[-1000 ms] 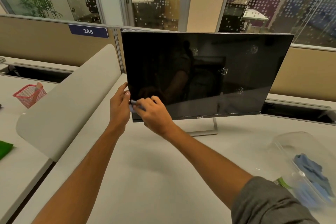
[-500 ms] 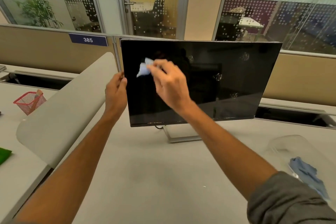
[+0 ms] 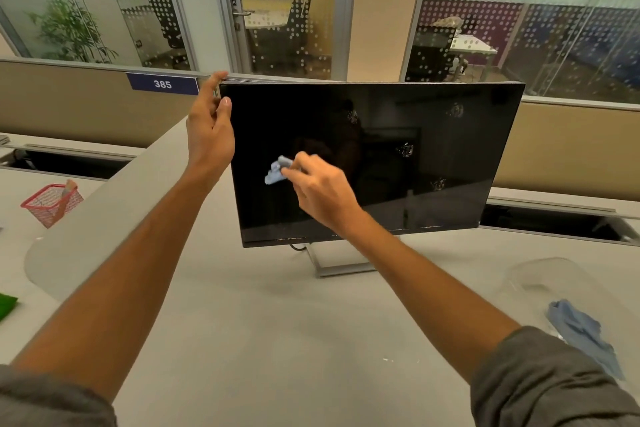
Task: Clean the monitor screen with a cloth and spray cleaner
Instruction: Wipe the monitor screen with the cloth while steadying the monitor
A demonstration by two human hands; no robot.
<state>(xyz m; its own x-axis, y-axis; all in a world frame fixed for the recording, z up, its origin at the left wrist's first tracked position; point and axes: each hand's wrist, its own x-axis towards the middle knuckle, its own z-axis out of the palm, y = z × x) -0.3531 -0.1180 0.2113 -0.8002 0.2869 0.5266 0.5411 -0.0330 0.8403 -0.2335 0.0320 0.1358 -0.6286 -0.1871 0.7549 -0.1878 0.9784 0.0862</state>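
A black monitor (image 3: 433,135) stands on a silver stand on the grey desk, with several spray spots on the right half of its screen. My right hand (image 3: 320,189) is pinched on a small blue cloth (image 3: 276,172) and presses it against the left middle of the screen. My left hand (image 3: 209,128) is at the monitor's upper left edge, fingers behind the corner and thumb at the front. No spray bottle is in view.
A clear plastic container (image 3: 540,279) with another blue cloth (image 3: 581,331) lies at the right on the desk (image 3: 277,340). A curved grey divider (image 3: 104,236) runs along the left. Beyond it stand a red mesh basket (image 3: 52,204) and a green item (image 3: 7,305).
My right hand swept the cloth from the lower left corner up to the upper left, then down to the left middle of the screen. My left hand slid up the monitor's left edge.
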